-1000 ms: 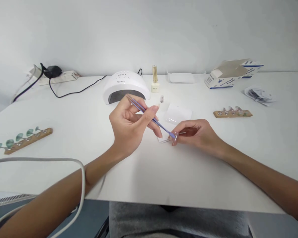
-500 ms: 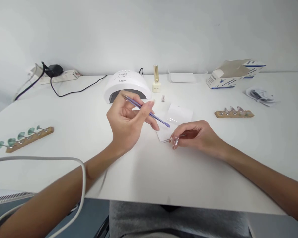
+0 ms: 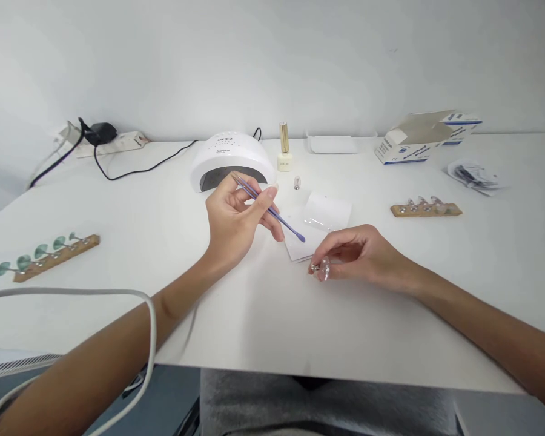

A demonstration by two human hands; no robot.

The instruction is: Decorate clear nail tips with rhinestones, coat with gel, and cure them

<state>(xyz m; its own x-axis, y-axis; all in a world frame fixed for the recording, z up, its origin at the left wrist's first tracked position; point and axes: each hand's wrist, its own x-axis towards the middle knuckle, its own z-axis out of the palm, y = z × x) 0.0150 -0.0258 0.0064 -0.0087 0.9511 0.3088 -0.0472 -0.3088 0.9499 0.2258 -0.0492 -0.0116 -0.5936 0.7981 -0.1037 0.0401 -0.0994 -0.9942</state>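
Observation:
My left hand (image 3: 236, 224) is closed around slim purple tweezers (image 3: 279, 219). Their pointed silvery end sticks up past my index finger, and the broad flat end slants down towards white paper (image 3: 295, 239) on the table. To the right, my right hand (image 3: 363, 257) pinches a clear false nail (image 3: 324, 268) with shiny specks on it, just above the paper's near edge. Fingers partly hide how it is held. A clear plastic sachet (image 3: 320, 224) lies on the paper. Behind it, a small clear nail tip (image 3: 297, 182) on a metal base stands alone.
A white nail lamp (image 3: 231, 157) and a polish bottle (image 3: 284, 148) stand at the back. Wooden strips with green nail tips (image 3: 57, 257) and clear ones (image 3: 427, 209) lie left and right. An alcohol pad box (image 3: 409, 151) and sachets (image 3: 472, 175) are back right; a white cable (image 3: 151, 315) crosses my left arm.
The flat end of the tweezers has dipped slightly and moved a little left. In my right hand, the false nail has turned, so its face shows differently.

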